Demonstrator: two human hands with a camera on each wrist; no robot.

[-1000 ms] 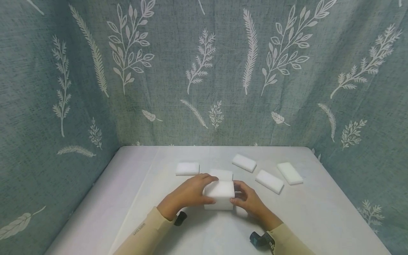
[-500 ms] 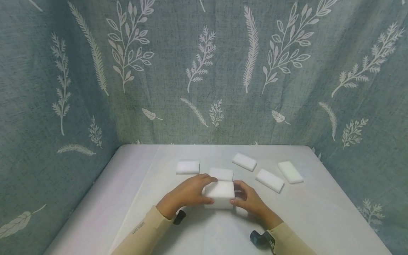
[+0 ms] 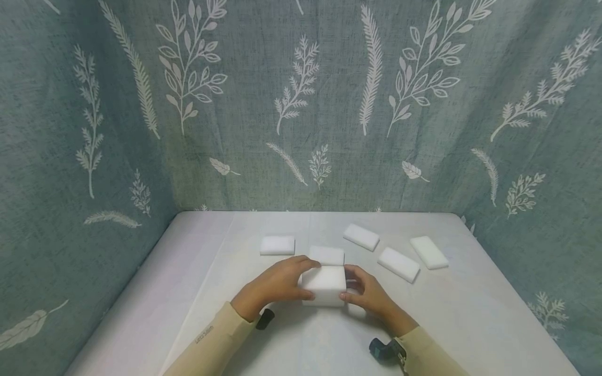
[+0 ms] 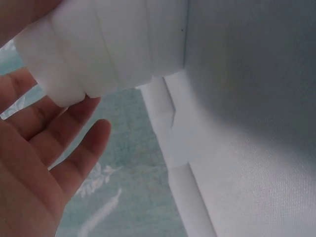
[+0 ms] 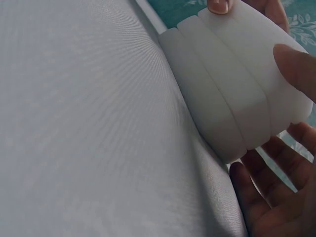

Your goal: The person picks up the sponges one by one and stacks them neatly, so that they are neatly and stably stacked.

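Note:
Several white foam sponges stand in a neat stack (image 3: 323,286) at the middle of the table, their layers lying flat on one another. My left hand (image 3: 281,282) holds the stack's left side, thumb at the near face and fingers toward the far side. On the right, my right hand (image 3: 369,296) grips it the same way, with the thumb on the near corner. The seams between the layered sponges (image 4: 106,47) show in the left wrist view. In the right wrist view, fingertips touch the edges of the stacked sponges (image 5: 217,84), whose bottom layer meets the table.
Right behind the stack lies a loose white sponge (image 3: 326,255), with another sponge (image 3: 277,245) to its left. Farther right are three more, a back sponge (image 3: 361,237), a slanted sponge (image 3: 398,265) and a yellowish one (image 3: 429,253). Patterned curtains (image 3: 254,172) surround the white table (image 3: 226,250).
The head view has tilted slightly, shifting the scene a little. Both hands stay at the stack's sides, and the left thumb has shifted slightly left along its near face.

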